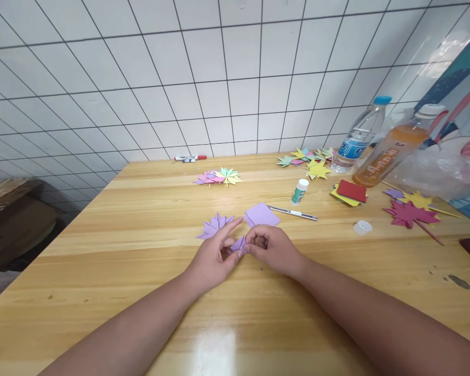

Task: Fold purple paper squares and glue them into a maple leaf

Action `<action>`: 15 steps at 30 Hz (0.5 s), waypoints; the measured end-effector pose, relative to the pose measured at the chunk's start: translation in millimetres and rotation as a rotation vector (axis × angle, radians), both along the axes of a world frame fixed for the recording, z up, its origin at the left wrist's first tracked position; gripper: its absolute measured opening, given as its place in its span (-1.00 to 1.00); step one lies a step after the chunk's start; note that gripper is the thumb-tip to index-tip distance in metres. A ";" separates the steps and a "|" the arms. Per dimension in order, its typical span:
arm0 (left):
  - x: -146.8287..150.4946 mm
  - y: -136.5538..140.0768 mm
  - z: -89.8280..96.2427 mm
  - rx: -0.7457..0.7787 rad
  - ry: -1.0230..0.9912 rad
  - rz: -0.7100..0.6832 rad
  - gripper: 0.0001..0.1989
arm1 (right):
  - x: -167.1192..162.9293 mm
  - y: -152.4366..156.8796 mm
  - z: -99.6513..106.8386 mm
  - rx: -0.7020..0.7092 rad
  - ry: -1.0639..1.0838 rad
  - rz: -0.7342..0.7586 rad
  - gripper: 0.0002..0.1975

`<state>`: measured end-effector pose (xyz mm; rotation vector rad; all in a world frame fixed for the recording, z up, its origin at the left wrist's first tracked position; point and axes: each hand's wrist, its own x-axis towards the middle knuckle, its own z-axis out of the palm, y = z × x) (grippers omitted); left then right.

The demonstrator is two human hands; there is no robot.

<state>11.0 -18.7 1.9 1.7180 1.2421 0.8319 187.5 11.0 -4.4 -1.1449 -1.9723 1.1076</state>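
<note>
Between my hands is a small folded piece of purple paper (238,244), low over the wooden table (141,292). My left hand (216,256) pinches its near edge with the thumb, the index finger stretched out ahead. From the other side my right hand (273,247) grips the paper between thumb and curled fingers. Just beyond my left hand lies a purple paper leaf (213,225) with pointed folds. A flat purple paper square (263,214) lies beyond my right hand, touching a slim pen (293,213).
A glue stick (300,191) stands uncapped, its white cap (362,227) to the right. Red and yellow paper squares (351,192), a maroon paper leaf (409,214), a water bottle (356,137) and an orange drink bottle (394,151) occupy the right. Markers (190,157) lie near the tiled wall.
</note>
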 end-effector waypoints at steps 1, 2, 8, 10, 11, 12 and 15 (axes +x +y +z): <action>0.2 0.1 0.1 0.000 -0.008 0.001 -0.36 | 0.4 0.5 -0.4 -0.014 -0.009 0.005 -0.95; 0.4 0.4 0.3 -0.005 -0.020 0.002 -0.36 | 0.9 1.0 -0.5 -0.024 -0.021 0.014 -0.95; -0.8 3.0 0.9 -0.030 -0.070 -0.019 -0.37 | 2.6 -1.0 2.4 0.031 -0.049 0.046 -0.93; -1.3 1.5 0.4 -0.007 -0.046 -0.069 -0.35 | 2.5 -2.5 3.3 0.047 -0.023 0.043 -0.82; -1.4 0.4 0.0 0.012 -0.026 -0.093 -0.34 | 2.4 -2.8 3.3 0.044 -0.020 0.049 -0.81; -1.4 -0.7 -0.4 0.029 -0.005 -0.110 -0.33 | 2.3 -2.9 3.0 0.038 -0.027 0.057 -0.84; -1.2 -1.9 -0.7 0.057 0.000 -0.092 -0.33 | 1.8 -1.6 1.6 0.015 -0.070 0.062 -0.95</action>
